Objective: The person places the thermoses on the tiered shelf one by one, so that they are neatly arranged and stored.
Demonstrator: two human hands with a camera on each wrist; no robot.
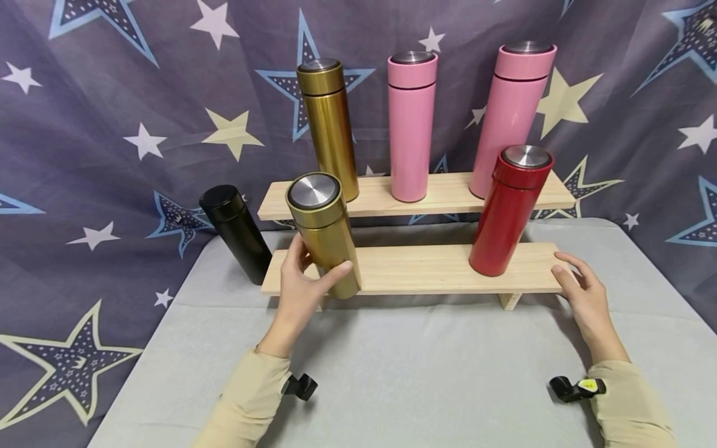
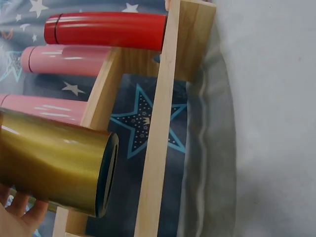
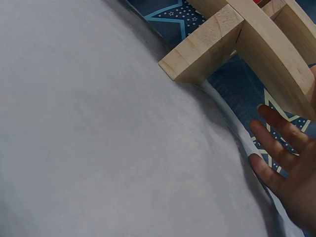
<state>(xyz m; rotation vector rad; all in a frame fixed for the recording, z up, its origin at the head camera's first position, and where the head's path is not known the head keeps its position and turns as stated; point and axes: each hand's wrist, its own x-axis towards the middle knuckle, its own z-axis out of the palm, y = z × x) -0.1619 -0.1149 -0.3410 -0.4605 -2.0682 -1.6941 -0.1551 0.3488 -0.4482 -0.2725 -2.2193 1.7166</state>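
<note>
My left hand [image 1: 299,283] grips a gold thermos flask [image 1: 327,239] with a steel-topped lid, thumb across its front and fingers behind. The flask leans over the left end of the lower wooden shelf [image 1: 414,267]; its base [image 2: 107,175] shows in the left wrist view. At the shelf's right end, my right hand [image 1: 585,298] has its thumb and forefinger at the board's edge. Its other fingers [image 3: 276,143] are spread loosely below the board in the right wrist view. A red flask [image 1: 510,214] stands on the lower shelf, nearer the right hand.
On the upper shelf [image 1: 370,188] behind stand another gold flask [image 1: 330,134] and two pink ones, one in the middle [image 1: 411,137] and one at right [image 1: 510,106]. A black flask [image 1: 238,233] stands left of the shelves. Grey cloth [image 1: 426,373] covers the table before a star-patterned curtain [image 1: 168,93].
</note>
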